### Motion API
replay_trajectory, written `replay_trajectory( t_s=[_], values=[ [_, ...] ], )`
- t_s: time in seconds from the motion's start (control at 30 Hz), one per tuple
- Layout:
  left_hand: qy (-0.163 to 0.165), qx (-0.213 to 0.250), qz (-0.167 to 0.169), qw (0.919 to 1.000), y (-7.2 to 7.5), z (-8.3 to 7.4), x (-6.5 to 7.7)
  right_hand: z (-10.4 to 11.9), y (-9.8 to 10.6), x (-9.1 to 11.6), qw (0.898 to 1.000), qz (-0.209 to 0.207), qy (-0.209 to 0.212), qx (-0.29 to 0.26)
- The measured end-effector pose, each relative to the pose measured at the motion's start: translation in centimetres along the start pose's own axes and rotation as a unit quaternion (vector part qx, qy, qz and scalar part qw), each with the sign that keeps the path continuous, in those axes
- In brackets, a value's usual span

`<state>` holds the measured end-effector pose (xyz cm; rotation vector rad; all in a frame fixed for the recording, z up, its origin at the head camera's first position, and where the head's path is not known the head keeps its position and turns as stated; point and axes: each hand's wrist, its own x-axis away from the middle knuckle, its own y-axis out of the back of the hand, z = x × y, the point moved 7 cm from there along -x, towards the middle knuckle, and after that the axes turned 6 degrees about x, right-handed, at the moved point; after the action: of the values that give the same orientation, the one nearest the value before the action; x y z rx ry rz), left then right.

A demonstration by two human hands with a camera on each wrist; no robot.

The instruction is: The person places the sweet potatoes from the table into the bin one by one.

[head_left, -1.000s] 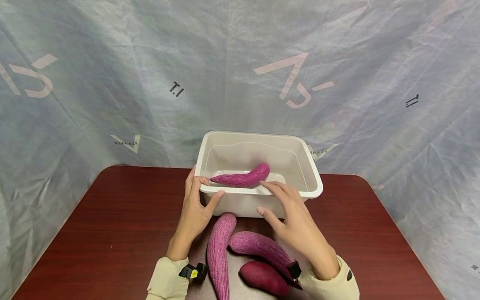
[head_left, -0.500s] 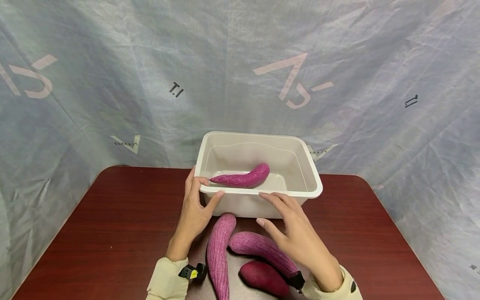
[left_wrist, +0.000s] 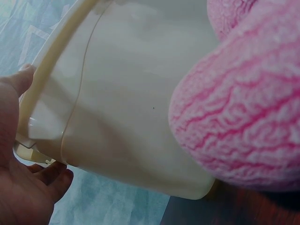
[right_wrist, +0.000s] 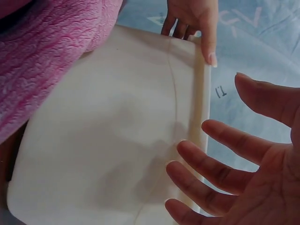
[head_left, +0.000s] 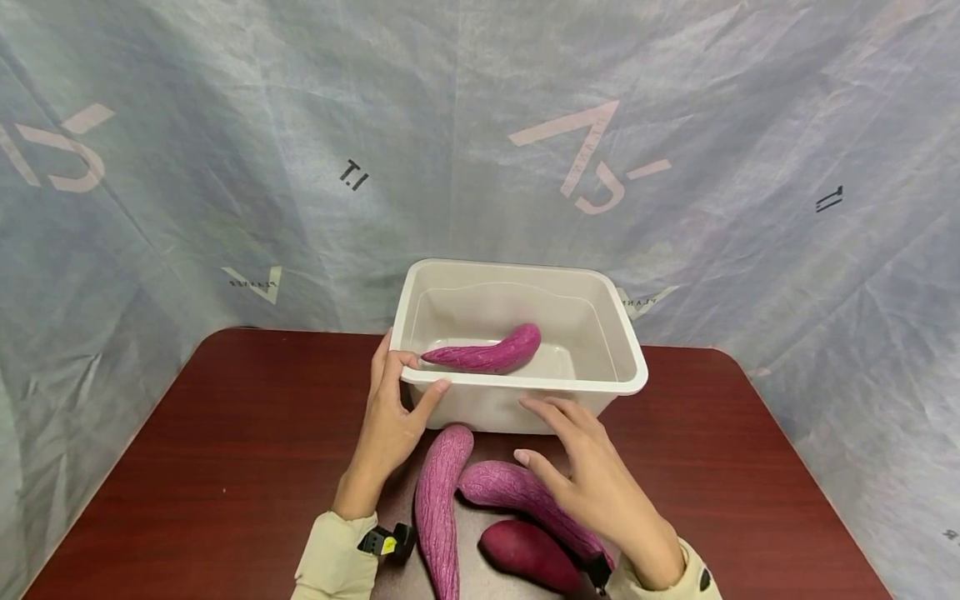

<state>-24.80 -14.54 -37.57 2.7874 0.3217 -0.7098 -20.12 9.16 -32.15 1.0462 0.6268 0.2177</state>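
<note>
A white plastic bin (head_left: pixel 630 358) stands at the back of the table, with one purple eggplant (head_left: pixel 495 354) lying inside it. My left hand (head_left: pixel 390 425) grips the rim at the near left corner, thumb in front and fingers around the side. Fingers spread and holding nothing, my right hand (head_left: pixel 600 479) hovers before the bin's front wall, above the eggplant (head_left: pixel 502 486) on the right. Another long eggplant (head_left: pixel 437 500) lies between my forearms, its rounded end by the bin. Nearest me is a dark, smooth, sweet-potato-like piece (head_left: pixel 528 554), partly overlapping the right eggplant in view.
The dark red wooden table (head_left: pixel 262 450) extends to both sides, with a greyish patch under the vegetables. Grey printed sheeting (head_left: pixel 450 150) hangs close behind the bin and along both sides. A black wrist camera (head_left: pixel 397 543) sits at the left cuff.
My right hand has drawn back from over the front rim, down and toward me. The left hand keeps its grip, and the bin and vegetables stay in place.
</note>
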Motion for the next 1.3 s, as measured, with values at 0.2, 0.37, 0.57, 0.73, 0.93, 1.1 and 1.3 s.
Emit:
replay_trajectory(
  t_s=[0.2,0.37,0.57,0.73,0.93,1.1,1.3],
  values=[
    [-0.001,-0.003,-0.001,1.0,0.1,0.2,0.1,-0.8,-0.7,0.6,1.0,0.012,-0.011,0.007],
    [0.0,-0.004,-0.002,1.0,0.2,0.3,0.1,-1.2,-1.0,0.9,1.0,0.012,-0.012,0.012],
    [0.005,-0.005,-0.001,1.0,0.2,0.2,0.1,-1.2,-1.3,1.1,1.0,0.009,-0.009,0.013],
    [0.005,-0.003,0.0,1.0,0.1,0.1,0.1,-1.3,-1.5,1.1,1.0,0.004,-0.004,0.017],
    [0.004,-0.003,-0.002,1.0,0.0,0.1,-0.1,-1.5,-1.7,1.1,1.0,0.003,0.0,0.021],
    [-0.003,-0.004,-0.002,1.0,-0.2,0.2,-0.2,-1.7,-2.1,1.1,1.0,0.007,-0.003,0.027],
    [-0.005,-0.004,-0.001,1.0,-0.2,0.3,-0.2,-1.7,-2.8,1.2,0.999,0.018,-0.006,0.035]
  ],
)
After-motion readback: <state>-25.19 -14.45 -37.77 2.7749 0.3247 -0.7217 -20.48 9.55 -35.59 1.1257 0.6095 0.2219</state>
